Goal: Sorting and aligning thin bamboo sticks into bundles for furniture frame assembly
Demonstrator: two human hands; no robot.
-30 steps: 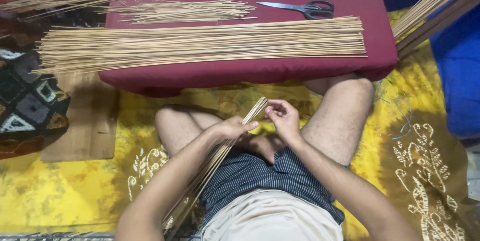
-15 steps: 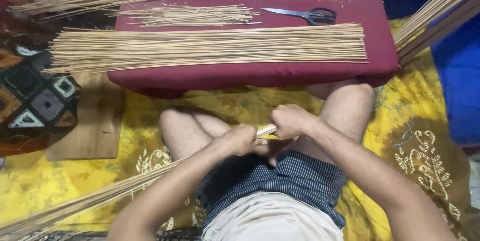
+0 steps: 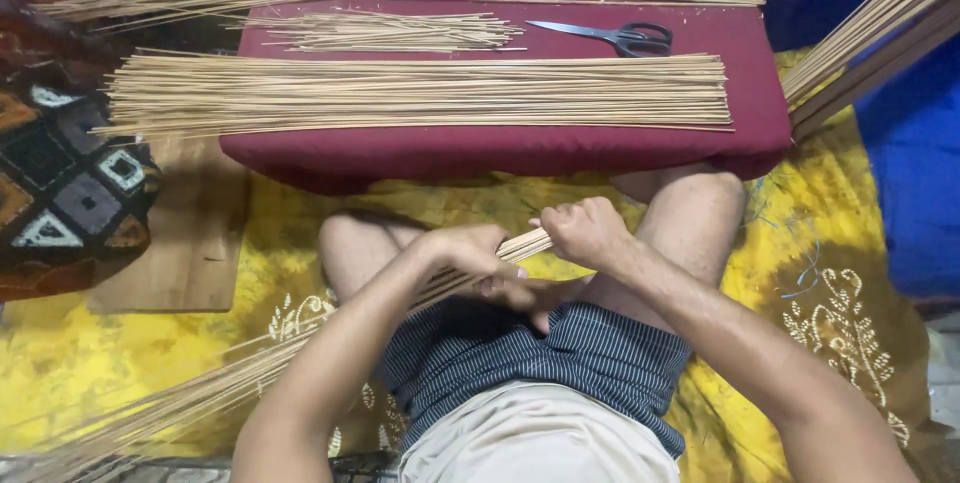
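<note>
Over the person's crossed legs, the left hand (image 3: 470, 251) and the right hand (image 3: 585, 233) are both clamped on one end of a bundle of thin sticks (image 3: 250, 373), which trails down and left across the yellow patterned cloth (image 3: 840, 243). Beyond the knees, a maroon cushion (image 3: 500, 148) carries a wide row of cut sticks (image 3: 420, 93), a smaller loose pile (image 3: 390, 33) and scissors (image 3: 610, 37). With only one end gripped, the long bundle could splay, slip or snap if bent.

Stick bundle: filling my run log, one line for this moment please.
left hand: grips stick bundle | right hand: grips bundle end | scissors: on red cushion
</note>
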